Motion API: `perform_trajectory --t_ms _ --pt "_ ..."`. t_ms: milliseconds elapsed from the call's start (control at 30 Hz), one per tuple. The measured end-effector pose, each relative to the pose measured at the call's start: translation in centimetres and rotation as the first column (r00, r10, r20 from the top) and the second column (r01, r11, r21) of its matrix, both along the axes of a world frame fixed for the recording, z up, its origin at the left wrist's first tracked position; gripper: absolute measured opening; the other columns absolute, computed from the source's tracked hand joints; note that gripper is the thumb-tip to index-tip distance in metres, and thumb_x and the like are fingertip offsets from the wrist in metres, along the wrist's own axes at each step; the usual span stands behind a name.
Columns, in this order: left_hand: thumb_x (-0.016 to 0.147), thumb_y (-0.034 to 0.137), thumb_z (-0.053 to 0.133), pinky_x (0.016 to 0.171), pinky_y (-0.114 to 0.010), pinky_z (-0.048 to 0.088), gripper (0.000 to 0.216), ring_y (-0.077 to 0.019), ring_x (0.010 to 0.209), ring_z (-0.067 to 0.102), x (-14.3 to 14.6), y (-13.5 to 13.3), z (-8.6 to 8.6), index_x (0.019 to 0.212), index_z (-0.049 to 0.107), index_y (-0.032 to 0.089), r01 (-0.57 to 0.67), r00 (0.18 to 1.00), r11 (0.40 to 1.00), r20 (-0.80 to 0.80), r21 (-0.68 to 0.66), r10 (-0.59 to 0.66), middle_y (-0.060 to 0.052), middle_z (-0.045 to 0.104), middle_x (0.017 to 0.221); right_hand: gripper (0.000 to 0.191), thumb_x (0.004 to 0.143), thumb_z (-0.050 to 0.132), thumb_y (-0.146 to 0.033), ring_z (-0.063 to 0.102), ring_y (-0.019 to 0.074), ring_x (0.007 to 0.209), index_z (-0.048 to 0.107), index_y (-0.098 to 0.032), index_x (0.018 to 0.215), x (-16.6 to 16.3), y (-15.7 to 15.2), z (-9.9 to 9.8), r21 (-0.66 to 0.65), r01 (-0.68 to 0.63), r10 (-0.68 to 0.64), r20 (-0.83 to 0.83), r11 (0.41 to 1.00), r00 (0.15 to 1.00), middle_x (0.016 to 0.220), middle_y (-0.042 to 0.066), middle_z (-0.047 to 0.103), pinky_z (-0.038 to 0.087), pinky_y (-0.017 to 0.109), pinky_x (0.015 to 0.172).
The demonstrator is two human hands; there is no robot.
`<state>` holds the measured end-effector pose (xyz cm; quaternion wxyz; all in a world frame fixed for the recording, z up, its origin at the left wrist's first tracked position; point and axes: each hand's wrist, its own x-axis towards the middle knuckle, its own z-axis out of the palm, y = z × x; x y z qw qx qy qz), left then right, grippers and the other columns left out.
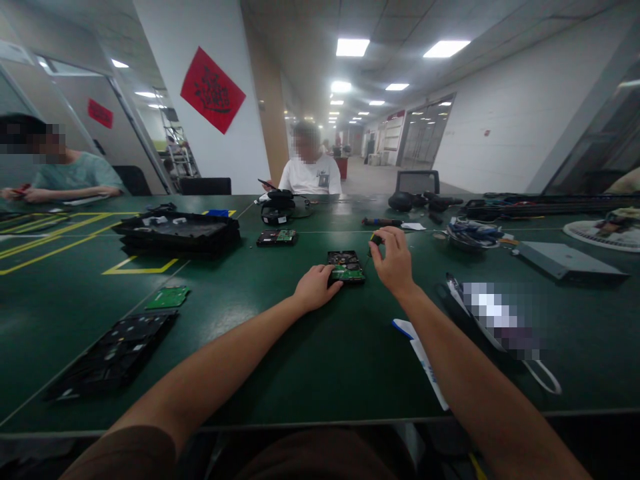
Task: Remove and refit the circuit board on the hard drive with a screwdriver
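Flanking a hard drive [346, 272] at ctr frame

L hand [316, 288] grips drive's lower-left corner, nearer of the two; R hand [393, 260], apart just off its upper right, pinches a small yellow-black tool [376, 239]; drive's long axis appears to run approx. up-frame

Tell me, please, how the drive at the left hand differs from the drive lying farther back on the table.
The near drive has the left hand at its edge, while no hand touches the far drive. The near drive's green board lies toward the person; the far drive's green board lies toward the right. Both have dark bodies and lie on the green table.
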<state>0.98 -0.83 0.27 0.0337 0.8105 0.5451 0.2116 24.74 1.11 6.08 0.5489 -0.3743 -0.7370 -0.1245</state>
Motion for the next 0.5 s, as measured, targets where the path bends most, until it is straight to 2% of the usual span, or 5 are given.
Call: perform_trajectory --t_ms 233,400,500 --pt "0.099 0.053 0.057 0.108 -0.042 0.047 0.057 -0.0309 0.128 0.057 -0.07 0.21 -0.28 0.144 0.054 0.019 0.009 1.0 1.0 -0.009 0.029 -0.009 -0.013 0.065 0.134 0.038 0.096 0.057 -0.022 0.059 0.0299 0.116 0.061 -0.02 0.134 0.1 0.37 -0.2 0.078 0.032 -0.036 0.053 0.996 0.998 0.127 0.017 0.05 0.056 0.05 0.1" --pt "0.099 0.054 0.056 0.108 -0.042 0.047 0.058 -0.0309 0.128 0.057 -0.1 0.15 -0.28 0.144 0.054 0.018 0.007 1.0 1.0 -0.011 0.027 -0.007 -0.013 0.065 0.134 0.037 0.097 0.058 -0.023 0.059 0.03 0.115 0.062 -0.02 0.133 0.28 0.53 -0.17 0.093 0.073 -0.083 0.111 0.993 0.99 0.124 0.016 0.054 0.058 0.047 0.094" --pt "0.099 0.054 0.055 0.108 -0.042 0.048 0.059 -0.0313 0.128 0.057 -0.11 0.12 -0.24 0.145 0.054 0.018 0.011 1.0 1.0 -0.01 0.029 -0.011 -0.014 0.065 0.135 0.035 0.096 0.059 -0.024 0.058 0.0317 0.115 0.063 -0.02 0.131 0.37 0.32 -0.01 0.109 0.122 -0.137 0.147 0.987 0.98 0.124 0.016 0.057 0.055 0.05 0.098"
